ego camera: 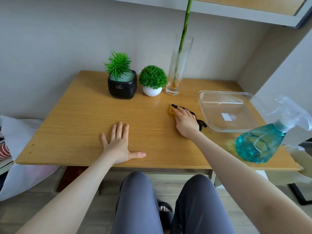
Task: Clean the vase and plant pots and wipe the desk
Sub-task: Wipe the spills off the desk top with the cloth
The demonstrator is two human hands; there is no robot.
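Note:
A wooden desk (pixel 81 115) fills the middle of the view. At its back stand a black square pot (pixel 122 87) with a spiky green plant, a small white round pot (pixel 151 92) with a ball-shaped plant, and a tall glass vase (pixel 177 73) holding a green bamboo stem. My right hand (pixel 186 122) presses flat on a yellow and black cloth (pixel 172 112) on the desk, in front of the vase. My left hand (pixel 119 144) rests flat on the desk near the front edge, fingers spread, holding nothing.
A clear plastic tray (pixel 209 105) lies at the right of the desk. A teal spray bottle (pixel 260 144) stands at the front right corner. A shelf (pixel 253 12) hangs overhead. White bags and clutter (pixel 15 142) sit left of the desk. My legs are under the front edge.

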